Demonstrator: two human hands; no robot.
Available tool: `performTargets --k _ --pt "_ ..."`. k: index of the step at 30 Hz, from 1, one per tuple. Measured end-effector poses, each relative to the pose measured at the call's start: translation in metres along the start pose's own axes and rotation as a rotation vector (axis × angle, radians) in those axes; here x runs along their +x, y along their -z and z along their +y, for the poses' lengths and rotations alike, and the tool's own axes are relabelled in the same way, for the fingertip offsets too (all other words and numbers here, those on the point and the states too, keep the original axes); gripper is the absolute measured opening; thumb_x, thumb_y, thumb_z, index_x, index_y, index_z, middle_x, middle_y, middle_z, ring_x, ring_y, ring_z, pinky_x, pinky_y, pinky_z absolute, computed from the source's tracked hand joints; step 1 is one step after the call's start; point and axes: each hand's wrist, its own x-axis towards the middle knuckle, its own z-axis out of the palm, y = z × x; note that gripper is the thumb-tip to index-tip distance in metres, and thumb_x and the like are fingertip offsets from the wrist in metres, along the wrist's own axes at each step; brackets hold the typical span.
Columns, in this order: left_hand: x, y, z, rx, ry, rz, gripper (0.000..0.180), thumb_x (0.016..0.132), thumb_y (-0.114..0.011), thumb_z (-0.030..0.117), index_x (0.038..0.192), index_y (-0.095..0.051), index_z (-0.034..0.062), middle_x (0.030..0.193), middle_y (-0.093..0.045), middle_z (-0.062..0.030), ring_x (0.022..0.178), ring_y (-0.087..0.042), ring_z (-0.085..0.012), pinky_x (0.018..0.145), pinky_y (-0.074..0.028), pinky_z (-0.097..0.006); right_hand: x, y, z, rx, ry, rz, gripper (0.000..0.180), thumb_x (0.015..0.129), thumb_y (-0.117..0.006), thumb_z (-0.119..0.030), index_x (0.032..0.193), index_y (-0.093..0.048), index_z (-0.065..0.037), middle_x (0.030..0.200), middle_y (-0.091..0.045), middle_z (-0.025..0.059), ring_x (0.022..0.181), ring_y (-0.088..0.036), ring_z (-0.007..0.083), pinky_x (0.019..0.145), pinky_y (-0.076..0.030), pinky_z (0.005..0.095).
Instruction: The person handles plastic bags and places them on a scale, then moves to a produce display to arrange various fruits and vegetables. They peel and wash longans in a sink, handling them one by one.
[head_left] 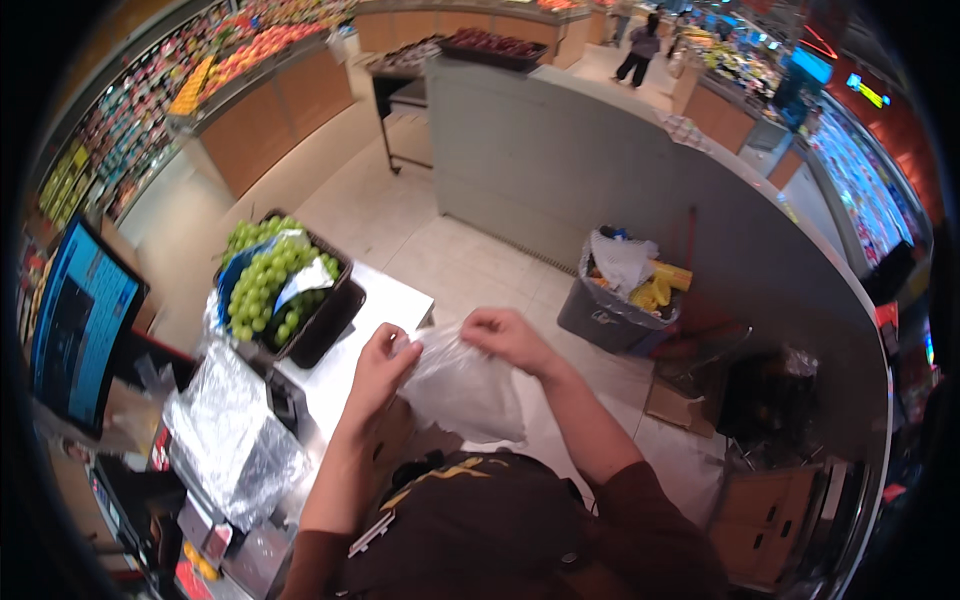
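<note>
Head view, looking down. I see my left hand (383, 362) and my right hand (508, 336) raised side by side over the near right corner of the white bench (385, 300), each pinching the top edge of a thin, clear plastic bag (462, 388). The fingers of both hands are closed narrowly on the film, left at the bag's left upper edge, right at its right upper edge. The bag hangs crumpled below them, in front of my dark brown uniform top (480, 520), beyond the bench's right edge and above the pale tiled floor (440, 255).

On the bench, toward its far left corner, stands a black rectangular plastic crate (330, 320) heaped with bunches of green grapes (262, 285); some bunches sit in blue-and-white wrappers. Near the bench's left edge, closer to me, lies a heap of crinkled clear plastic film (230, 435), just beside the crate. A blue-lit screen (80, 320) stands at far left.

On the floor, well apart to the right, a grey waste bin (600, 320) holds white and yellow scraps, set against a curved grey partition wall (600, 170). Another person (638, 52) stands in the distance, small in view.
</note>
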Motion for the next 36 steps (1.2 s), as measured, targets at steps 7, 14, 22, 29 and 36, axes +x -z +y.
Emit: performTargets --k 7,14,22,29,36 --pt "-0.009 0.049 -0.003 0.022 0.168 -0.136 0.018 0.088 -0.062 0.024 0.09 -0.056 0.0079 0.066 -0.052 0.006 0.054 -0.04 -0.0011 0.046 -0.026 -0.016 -0.006 0.057 0.006 0.371 0.104 0.29 0.014 0.09 -0.06 -0.018 0.087 -0.059 -0.004 0.072 -0.055 -0.004 0.061 -0.049 0.004 0.056 -0.042 0.0203" --pt "0.02 0.003 -0.067 -0.047 0.237 -0.169 0.078 0.089 -0.052 0.05 0.143 -0.023 0.0006 0.143 -0.032 -0.0194 0.133 -0.029 -0.0227 0.106 -0.026 -0.032 -0.005 0.025 0.01 0.472 0.136 0.265 0.012 0.093 -0.055 -0.019 0.093 -0.056 -0.007 0.065 -0.05 -0.0037 0.053 -0.047 0.0048 0.056 -0.05 0.0256" --pt "-0.001 -0.002 -0.015 -0.39 0.029 0.024 0.025 0.094 -0.054 0.029 0.087 -0.058 0.0051 0.074 -0.056 0.0041 0.067 -0.047 -0.0045 0.064 -0.039 -0.021 -0.025 0.071 0.03 -0.661 0.206 0.654 0.016 0.086 -0.062 -0.014 0.091 -0.062 0.001 0.061 -0.052 0.002 0.056 -0.049 0.0108 0.058 -0.044 0.0264" --pt "-0.015 0.001 -0.012 0.169 -0.22 0.102 0.022 0.089 -0.063 0.021 0.079 -0.055 0.0028 0.065 -0.052 0.0021 0.06 -0.045 -0.0056 0.055 -0.038 -0.022 -0.031 -0.007 -0.028 -0.575 0.396 0.604 0.024 0.08 -0.068 -0.016 0.093 -0.058 0.0 0.082 -0.055 0.0061 0.075 -0.054 0.0192 0.074 -0.044 0.0302" --pt "-0.03 0.012 -0.022 0.195 -0.171 0.04 0.025 0.086 -0.065 0.019 0.074 -0.053 0.0005 0.061 -0.048 0.0029 0.057 -0.038 -0.0049 0.05 -0.033 -0.023 0.0 -0.05 -0.037 -0.436 0.347 0.347 0.017 0.088 -0.059 -0.015 0.079 -0.055 -0.001 0.08 -0.053 -0.0002 0.079 -0.049 0.0122 0.073 -0.038 0.0253"
